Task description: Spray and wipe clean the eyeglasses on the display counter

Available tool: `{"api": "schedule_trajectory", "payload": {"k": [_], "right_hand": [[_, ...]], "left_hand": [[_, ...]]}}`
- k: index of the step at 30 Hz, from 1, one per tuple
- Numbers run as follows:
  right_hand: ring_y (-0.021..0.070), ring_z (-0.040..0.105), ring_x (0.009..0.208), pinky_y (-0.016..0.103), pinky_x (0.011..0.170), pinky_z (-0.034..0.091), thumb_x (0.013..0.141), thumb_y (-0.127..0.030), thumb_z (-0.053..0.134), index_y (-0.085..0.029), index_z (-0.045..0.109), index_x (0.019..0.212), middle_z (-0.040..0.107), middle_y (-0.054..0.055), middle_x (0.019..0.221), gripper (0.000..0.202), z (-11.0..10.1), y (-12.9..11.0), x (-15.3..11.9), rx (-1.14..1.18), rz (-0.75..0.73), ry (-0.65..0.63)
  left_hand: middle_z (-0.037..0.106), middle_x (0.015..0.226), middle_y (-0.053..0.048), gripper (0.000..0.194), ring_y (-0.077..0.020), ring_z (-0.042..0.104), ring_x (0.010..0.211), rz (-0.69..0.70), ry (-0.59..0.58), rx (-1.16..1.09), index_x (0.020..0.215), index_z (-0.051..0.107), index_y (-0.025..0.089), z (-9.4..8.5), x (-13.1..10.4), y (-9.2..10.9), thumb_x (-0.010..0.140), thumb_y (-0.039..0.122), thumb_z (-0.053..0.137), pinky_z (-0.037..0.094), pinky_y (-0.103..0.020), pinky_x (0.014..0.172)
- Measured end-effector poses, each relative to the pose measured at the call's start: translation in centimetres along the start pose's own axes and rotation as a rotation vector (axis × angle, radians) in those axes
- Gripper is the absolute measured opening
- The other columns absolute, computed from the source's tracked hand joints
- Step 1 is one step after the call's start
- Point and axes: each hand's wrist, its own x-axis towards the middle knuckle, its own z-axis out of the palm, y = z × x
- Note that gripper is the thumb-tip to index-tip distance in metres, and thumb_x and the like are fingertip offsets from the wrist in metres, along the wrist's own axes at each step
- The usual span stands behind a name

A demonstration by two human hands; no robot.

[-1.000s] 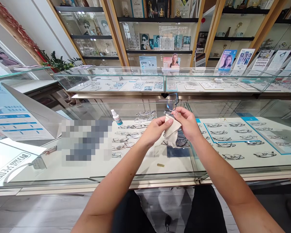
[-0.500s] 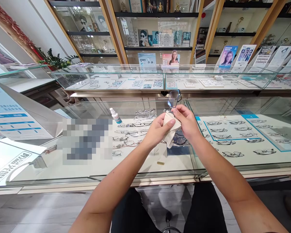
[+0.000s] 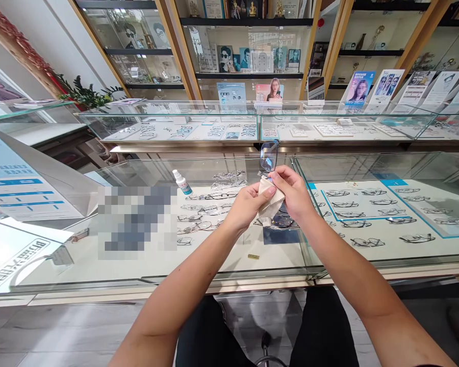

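Observation:
A pair of glasses [image 3: 269, 156] is held up above the glass counter, one lens upright over my fingers; the rest of the frame is partly hidden by my hands and the cloth. My left hand [image 3: 250, 203] is closed on a cream cloth [image 3: 272, 205], its thumb pressing the cloth near the lower part of the glasses. With closed fingers, my right hand [image 3: 294, 191] grips the glasses beside the cloth. A small white spray bottle [image 3: 181, 182] with a blue label stands on the counter to the left.
Rows of glasses [image 3: 367, 242] lie in the display case [image 3: 229, 278] beneath my arms. A small gold-coloured piece [image 3: 253, 256] lies near its front. A large sign [image 3: 26, 176] stands at left. Another glass case [image 3: 176, 148] and shelves are behind.
The glasses have turned and shifted slightly left, their upright lens now facing me more. The cloth has bunched up, its hanging end higher. Both hands keep their hold.

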Motion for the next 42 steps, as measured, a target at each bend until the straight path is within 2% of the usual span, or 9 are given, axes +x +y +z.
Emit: {"api": "schedule_trajectory", "payload": {"k": [5,9,15,19,22,26,29,34,42], "right_hand": [[0.0181,0.057,0.082,0.031,0.076,0.048,0.077,-0.066,0.091,-0.027,0.073,0.086,0.069,0.0,0.091,0.044,0.0,0.1,-0.1,0.026,0.027,-0.017],[0.0191,0.058,0.084,0.032,0.078,0.05,0.082,-0.063,0.087,-0.028,0.072,0.085,0.069,0.001,0.094,0.039,0.2,0.5,-0.3,0.041,0.024,-0.042],[0.0187,0.055,0.084,0.032,0.084,0.049,0.093,-0.058,0.078,-0.028,0.071,0.082,0.062,0.0,0.091,0.033,0.2,1.2,-0.5,0.035,-0.067,-0.121],[0.0189,0.053,0.084,0.033,0.082,0.046,0.093,-0.058,0.078,-0.027,0.068,0.079,0.059,0.0,0.088,0.036,0.2,1.0,-0.5,0.009,-0.086,-0.133],[0.0192,0.051,0.081,0.034,0.08,0.045,0.092,-0.057,0.079,-0.026,0.067,0.076,0.056,0.0,0.083,0.036,0.2,0.7,-0.5,-0.007,-0.109,-0.112],[0.0209,0.054,0.086,0.037,0.084,0.045,0.096,-0.051,0.076,-0.025,0.073,0.074,0.061,0.002,0.086,0.034,-0.1,0.4,-0.4,-0.08,-0.226,-0.089],[0.0207,0.058,0.086,0.037,0.085,0.047,0.097,-0.045,0.076,-0.026,0.078,0.079,0.067,0.003,0.089,0.027,-0.2,0.3,-0.4,-0.08,-0.252,-0.093],[0.0196,0.061,0.083,0.035,0.079,0.049,0.089,-0.047,0.085,-0.026,0.079,0.082,0.072,0.001,0.087,0.023,-0.1,0.4,-0.4,-0.056,-0.167,-0.051],[0.0195,0.065,0.083,0.033,0.08,0.051,0.081,-0.043,0.085,-0.026,0.078,0.08,0.076,0.0,0.084,0.018,-0.4,0.5,0.3,-0.054,-0.084,0.089]], "left_hand": [[0.075,0.081,-0.003,0.061,-0.0131,0.062,0.066,0.081,0.013,0.025,0.102,0.078,0.015,0.3,-0.4,0.3,0.069,0.061,0.102,0.048,-0.025,0.064],[0.067,0.075,0.001,0.061,-0.0119,0.056,0.062,0.144,0.055,0.047,0.104,0.074,0.018,0.4,-0.3,-0.2,0.075,0.068,0.095,0.044,-0.025,0.059],[0.059,0.073,0.004,0.06,-0.0097,0.048,0.063,0.244,0.155,0.044,0.098,0.074,0.019,0.2,0.1,-0.6,0.076,0.071,0.093,0.041,-0.023,0.06],[0.06,0.073,0.002,0.057,-0.0105,0.046,0.065,0.293,0.193,0.116,0.087,0.073,0.018,0.3,0.0,-0.4,0.083,0.074,0.086,0.039,-0.024,0.063],[0.063,0.076,0.0,0.058,-0.0125,0.048,0.069,0.318,0.178,0.163,0.088,0.075,0.018,0.2,0.0,-0.4,0.087,0.075,0.081,0.041,-0.026,0.067],[0.059,0.074,0.001,0.058,-0.0127,0.045,0.069,0.349,0.175,0.219,0.089,0.075,0.018,-0.1,0.3,-0.4,0.09,0.076,0.078,0.04,-0.027,0.068],[0.051,0.07,0.003,0.064,-0.0118,0.038,0.066,0.375,0.188,0.24,0.079,0.067,0.018,-0.2,0.5,-0.2,0.088,0.081,0.076,0.037,-0.026,0.065],[0.044,0.064,0.004,0.07,-0.0112,0.034,0.061,0.38,0.143,0.253,0.073,0.057,0.019,-0.4,0.6,0.0,0.088,0.086,0.071,0.034,-0.026,0.06],[0.054,0.071,0.001,0.063,-0.0119,0.044,0.064,0.294,-0.074,0.294,0.083,0.06,0.018,-1.3,0.6,-0.2,0.094,0.078,0.071,0.037,-0.026,0.062]]}}
